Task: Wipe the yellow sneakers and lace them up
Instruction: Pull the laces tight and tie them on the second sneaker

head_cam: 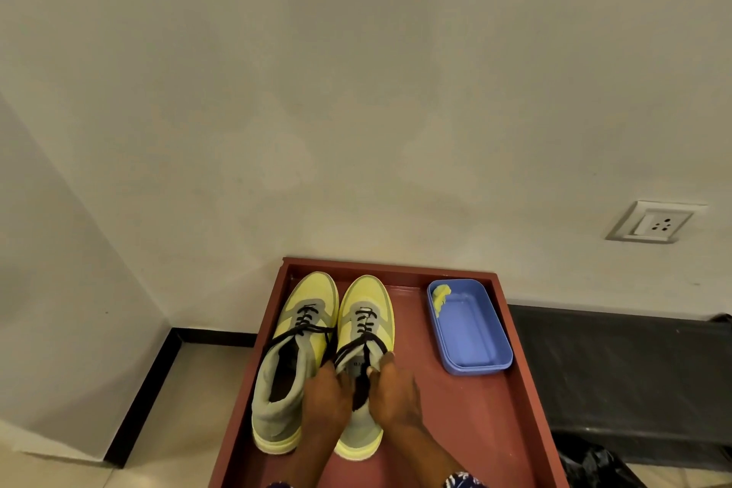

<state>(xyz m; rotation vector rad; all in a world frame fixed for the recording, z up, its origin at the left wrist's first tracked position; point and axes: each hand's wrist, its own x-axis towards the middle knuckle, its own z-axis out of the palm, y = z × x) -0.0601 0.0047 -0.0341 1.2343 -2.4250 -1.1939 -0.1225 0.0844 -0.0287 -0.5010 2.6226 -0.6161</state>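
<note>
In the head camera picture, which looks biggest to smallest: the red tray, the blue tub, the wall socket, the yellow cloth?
1. Red tray
2. Blue tub
3. Wall socket, though it sits farther away
4. Yellow cloth

right sneaker (364, 333) collar hidden by hands, forearms cut off (bottom edge)

- Yellow sneakers (328, 349): matt knit cloth, grey fabric collars, dark woven laces.
- Blue tub (469, 333): smooth plastic.
- Red-brown tray (487, 420): smooth, slightly glossy.
</note>
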